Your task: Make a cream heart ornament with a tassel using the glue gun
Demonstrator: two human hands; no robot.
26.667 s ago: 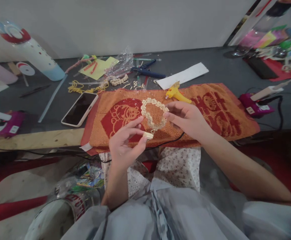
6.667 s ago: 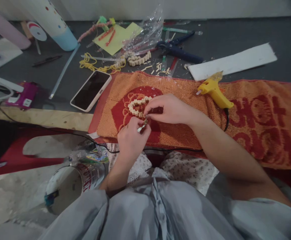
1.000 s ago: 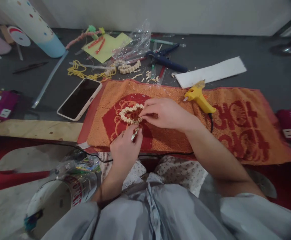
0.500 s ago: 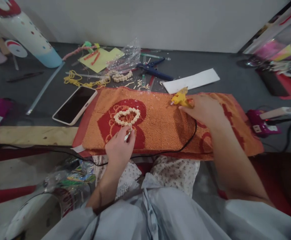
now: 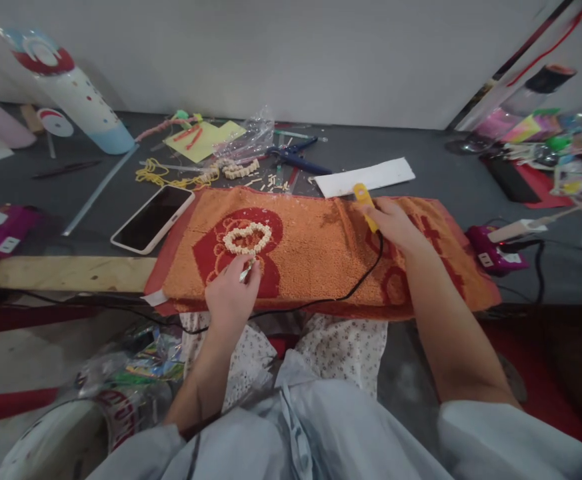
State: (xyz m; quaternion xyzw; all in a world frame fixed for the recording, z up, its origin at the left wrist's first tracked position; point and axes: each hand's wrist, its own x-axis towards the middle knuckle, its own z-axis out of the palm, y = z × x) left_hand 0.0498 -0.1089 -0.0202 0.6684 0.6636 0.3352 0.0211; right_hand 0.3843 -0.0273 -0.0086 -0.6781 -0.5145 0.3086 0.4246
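A heart-shaped ring of small cream pieces [image 5: 247,237] lies on the orange and red towel [image 5: 311,250]. My left hand [image 5: 229,297] rests just below the ring, its fingers pinched on a small shiny thing I cannot make out. My right hand [image 5: 395,223] is closed on the yellow glue gun [image 5: 364,202] at the towel's far right part. The gun's black cord [image 5: 351,290] runs back across the towel toward me.
A phone [image 5: 153,217] lies left of the towel, by a wooden plank [image 5: 61,273]. Behind the towel are loose cream pieces [image 5: 241,169], yellow string [image 5: 155,175], blue pliers [image 5: 295,157], a white strip [image 5: 365,177] and clear plastic. Purple power strips [image 5: 493,250] sit at both sides.
My right hand left the heart ring, moved right and took hold of the glue gun. The ring now lies alone on the towel. My left hand stayed beside it.
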